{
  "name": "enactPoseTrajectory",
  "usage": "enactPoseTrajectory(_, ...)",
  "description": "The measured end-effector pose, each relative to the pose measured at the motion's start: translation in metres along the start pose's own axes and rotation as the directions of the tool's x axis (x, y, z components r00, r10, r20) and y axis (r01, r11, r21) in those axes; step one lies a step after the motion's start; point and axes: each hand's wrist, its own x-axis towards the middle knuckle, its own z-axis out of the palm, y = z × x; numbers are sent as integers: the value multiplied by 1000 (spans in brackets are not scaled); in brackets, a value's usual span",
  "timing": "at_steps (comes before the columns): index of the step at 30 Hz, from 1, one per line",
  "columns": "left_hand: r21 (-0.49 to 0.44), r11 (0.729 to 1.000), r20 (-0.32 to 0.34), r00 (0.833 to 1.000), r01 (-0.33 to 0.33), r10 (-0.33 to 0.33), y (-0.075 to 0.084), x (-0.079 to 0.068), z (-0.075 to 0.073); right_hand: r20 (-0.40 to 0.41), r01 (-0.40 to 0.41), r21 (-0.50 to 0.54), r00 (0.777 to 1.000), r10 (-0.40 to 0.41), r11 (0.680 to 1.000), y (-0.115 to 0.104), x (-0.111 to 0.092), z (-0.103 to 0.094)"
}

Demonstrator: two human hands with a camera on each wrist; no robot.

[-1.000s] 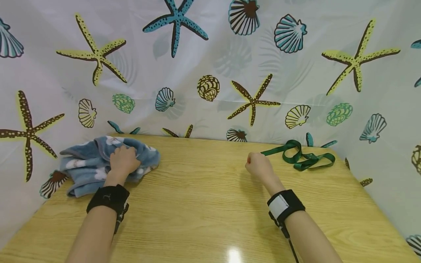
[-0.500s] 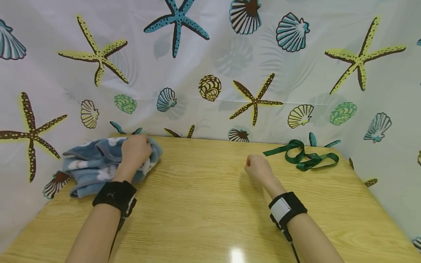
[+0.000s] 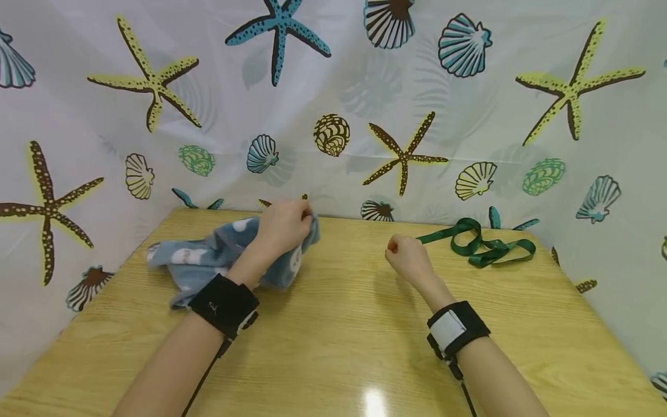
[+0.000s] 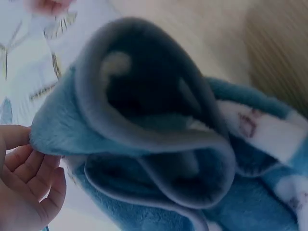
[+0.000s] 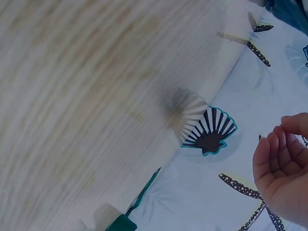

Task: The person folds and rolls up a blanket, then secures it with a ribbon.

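A blue fleece towel (image 3: 190, 269) with white patches and a grey bound edge lies bunched on the left of the table. My left hand (image 3: 283, 229) pinches its right end between thumb and fingers, lifting it. From the left wrist, the towel (image 4: 53, 120) hangs in open folds beside the pinching hand (image 4: 29, 187). Right of centre, my right hand (image 3: 410, 258) hovers near the table with loosely curled fingers. In the right wrist view this hand (image 5: 284, 173) holds nothing, its thumb near the index finger. A green ribbon (image 3: 497, 250) lies looped just beyond it.
The wooden table (image 3: 323, 324) runs back to a white curtain (image 3: 312, 87) printed with starfish and shells, which also encloses both sides. Black bands with cables circle both wrists. A corner of the ribbon (image 5: 122, 224) shows low in the right wrist view.
My left hand has moved right, dragging the towel with it and raising its right end. The right hand has stayed nearly in place, and the ribbon has not moved.
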Motion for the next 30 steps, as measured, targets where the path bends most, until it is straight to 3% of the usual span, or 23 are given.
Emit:
enactPoseTrajectory(5, 40, 996, 147, 986, -82, 75, 29, -2, 36, 21, -30, 6, 999, 30, 1000, 1, -3, -3)
enactPoseTrajectory(8, 13, 995, 258, 962, -102, 95, 31, -9, 57, 50, -48, 4, 998, 48, 999, 2, -5, -3)
enactPoseTrajectory(11, -27, 997, 362, 929, -70, 75, 25, -16, 64, 59, -38, 8, 998, 37, 999, 1, -9, -3)
enactPoseTrajectory(13, -51, 998, 383, 922, -35, 52, 18, -18, 59, 44, -5, 16, 999, 4, 1000, -5, -12, -3)
enactPoseTrajectory(16, -80, 997, 359, 932, -23, 51, 1, -18, 41, 21, 92, 11, 995, -93, 996, -22, -17, -3)
enactPoseTrajectory(18, -111, 993, 349, 935, -27, 65, -14, -19, 26, 32, 170, 18, 985, -171, 985, -40, -22, 0)
enactPoseTrajectory(20, -125, 992, 371, 926, -23, 68, -33, -21, 10, 68, 253, 26, 965, -254, 967, -60, -26, 5)
enactPoseTrajectory(23, -68, 998, 446, 894, 0, 30, -60, -25, -6, 127, 328, 14, 937, -327, 945, -85, -29, 13)
enactPoseTrajectory(25, 1, 1000, 493, 870, 24, -21, -76, -27, -11, 157, 335, -43, 933, -325, 941, -95, -29, 20)
enactPoseTrajectory(30, 83, 991, 561, 817, 108, -136, -103, -35, -6, 242, 222, -219, 956, -167, 950, -97, -23, 36)
